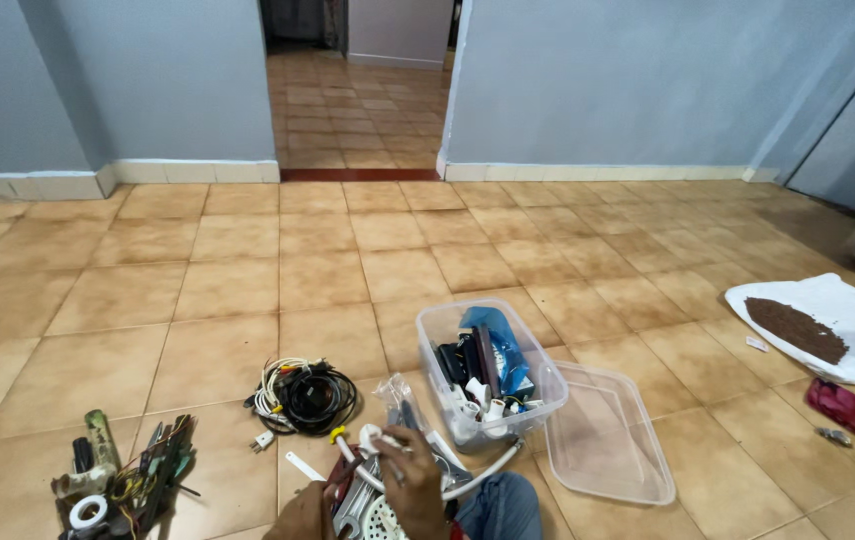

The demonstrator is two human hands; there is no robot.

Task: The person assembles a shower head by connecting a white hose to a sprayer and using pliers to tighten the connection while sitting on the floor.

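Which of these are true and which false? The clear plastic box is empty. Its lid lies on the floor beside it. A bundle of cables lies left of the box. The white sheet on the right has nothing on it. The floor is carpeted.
1. The clear plastic box is empty. False: it is packed with odds and ends, among them a blue bag.
2. Its lid lies on the floor beside it. True.
3. A bundle of cables lies left of the box. True.
4. The white sheet on the right has nothing on it. False: a brown heap lies on it.
5. The floor is carpeted. False: it is brown tile.
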